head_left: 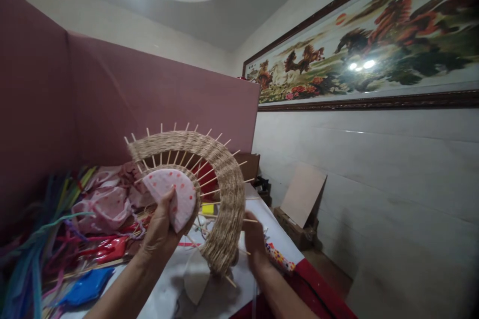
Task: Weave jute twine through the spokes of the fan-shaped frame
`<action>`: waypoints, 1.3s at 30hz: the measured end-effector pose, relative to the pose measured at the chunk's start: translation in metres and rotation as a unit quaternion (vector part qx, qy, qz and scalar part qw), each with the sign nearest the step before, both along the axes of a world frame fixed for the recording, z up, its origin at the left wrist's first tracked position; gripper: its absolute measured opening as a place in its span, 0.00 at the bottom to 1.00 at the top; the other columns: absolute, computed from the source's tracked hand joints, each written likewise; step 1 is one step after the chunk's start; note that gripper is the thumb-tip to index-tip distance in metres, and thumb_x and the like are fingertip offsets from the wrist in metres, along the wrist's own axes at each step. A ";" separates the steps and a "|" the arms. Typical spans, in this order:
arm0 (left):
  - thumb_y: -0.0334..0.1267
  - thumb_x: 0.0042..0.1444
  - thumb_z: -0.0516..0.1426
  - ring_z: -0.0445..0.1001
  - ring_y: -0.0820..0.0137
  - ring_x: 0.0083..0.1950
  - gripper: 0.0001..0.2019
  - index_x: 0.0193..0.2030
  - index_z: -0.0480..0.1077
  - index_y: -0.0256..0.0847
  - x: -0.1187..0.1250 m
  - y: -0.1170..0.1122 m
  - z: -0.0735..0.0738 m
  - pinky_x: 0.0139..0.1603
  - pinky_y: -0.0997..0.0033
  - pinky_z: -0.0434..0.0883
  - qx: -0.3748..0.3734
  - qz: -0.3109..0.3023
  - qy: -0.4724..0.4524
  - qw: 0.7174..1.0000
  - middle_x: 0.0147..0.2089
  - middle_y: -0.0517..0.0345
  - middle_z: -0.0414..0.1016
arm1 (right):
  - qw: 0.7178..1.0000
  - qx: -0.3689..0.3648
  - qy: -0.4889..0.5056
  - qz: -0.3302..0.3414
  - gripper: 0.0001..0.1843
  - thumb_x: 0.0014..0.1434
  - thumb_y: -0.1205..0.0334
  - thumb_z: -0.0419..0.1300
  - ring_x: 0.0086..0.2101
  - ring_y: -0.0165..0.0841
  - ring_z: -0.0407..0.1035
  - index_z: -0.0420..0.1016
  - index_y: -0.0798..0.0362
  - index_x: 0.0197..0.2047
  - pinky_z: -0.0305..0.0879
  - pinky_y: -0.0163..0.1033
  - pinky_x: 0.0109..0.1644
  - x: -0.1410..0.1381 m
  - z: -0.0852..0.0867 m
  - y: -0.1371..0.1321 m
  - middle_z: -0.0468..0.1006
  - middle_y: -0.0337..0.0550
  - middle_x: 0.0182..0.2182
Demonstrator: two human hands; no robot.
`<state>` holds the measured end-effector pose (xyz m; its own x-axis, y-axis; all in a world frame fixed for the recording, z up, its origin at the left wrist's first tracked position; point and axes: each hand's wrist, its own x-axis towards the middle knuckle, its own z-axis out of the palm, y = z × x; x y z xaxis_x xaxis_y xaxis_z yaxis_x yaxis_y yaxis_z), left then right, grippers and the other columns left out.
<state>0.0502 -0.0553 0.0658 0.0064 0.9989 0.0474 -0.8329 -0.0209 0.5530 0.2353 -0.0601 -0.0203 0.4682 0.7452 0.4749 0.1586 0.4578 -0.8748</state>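
Observation:
I hold up a round woven straw basket (pixel 224 184) with thin wooden sticks poking out all round its rim. Its middle is a disc covered in pink dotted cloth (pixel 175 192). My left hand (pixel 159 229) grips the disc, thumb on its face. My right hand (pixel 254 237) is behind the basket's right edge, fingers curled round the woven wall and the sticks; most of them are hidden by the weave.
Pink dotted cloth (pixel 108 204), coloured ribbons (pixel 33 249) and blue and red plastic bits (pixel 88 284) pile on the white table (pixel 262 219) at left. A maroon panel (pixel 112 89) stands behind. Cardboard (pixel 303 192) leans on the right wall under a framed horse picture (pixel 370 45).

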 end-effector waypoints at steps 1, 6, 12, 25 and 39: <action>0.33 0.49 0.55 0.76 0.68 0.30 0.08 0.37 0.70 0.38 -0.003 0.001 0.001 0.34 0.65 0.75 0.005 0.012 0.003 1.000 0.30 0.56 0.77 | 1.000 0.002 0.007 -0.009 0.20 0.60 0.52 0.42 0.34 0.34 0.67 0.68 0.57 0.41 0.64 0.40 0.35 0.005 0.005 -0.002 0.72 0.44 0.35; 0.35 0.48 0.57 0.75 0.69 0.30 0.09 0.38 0.70 0.39 -0.010 0.002 0.004 0.34 0.66 0.75 0.009 0.072 0.036 0.997 0.31 0.58 0.77 | 0.989 0.084 -0.088 -0.088 0.15 0.59 0.57 0.45 0.43 0.34 0.63 0.67 0.52 0.45 0.58 0.44 0.48 0.014 0.061 -0.029 0.71 0.45 0.42; 0.36 0.48 0.56 0.75 0.68 0.34 0.10 0.39 0.70 0.39 -0.006 -0.004 0.008 0.35 0.65 0.75 0.004 0.066 0.031 0.997 0.34 0.57 0.76 | 0.906 0.125 -0.366 -0.172 0.18 0.59 0.64 0.46 0.49 0.36 0.56 0.63 0.49 0.52 0.49 0.49 0.54 -0.006 0.112 -0.044 0.68 0.44 0.46; 0.35 0.47 0.56 0.75 0.68 0.34 0.11 0.40 0.70 0.39 -0.004 -0.009 0.005 0.37 0.65 0.74 -0.001 0.056 0.026 0.998 0.33 0.58 0.76 | 0.871 0.098 -0.433 -0.209 0.18 0.59 0.65 0.46 0.45 0.35 0.58 0.65 0.50 0.51 0.52 0.44 0.50 -0.017 0.119 -0.031 0.70 0.44 0.42; 0.36 0.47 0.57 0.75 0.67 0.35 0.13 0.41 0.69 0.39 -0.003 -0.008 -0.001 0.38 0.65 0.74 -0.011 0.048 0.064 0.997 0.37 0.56 0.76 | 0.848 0.109 -0.460 -0.241 0.19 0.57 0.68 0.47 0.43 0.38 0.56 0.66 0.50 0.51 0.52 0.46 0.46 -0.025 0.133 -0.024 0.69 0.46 0.40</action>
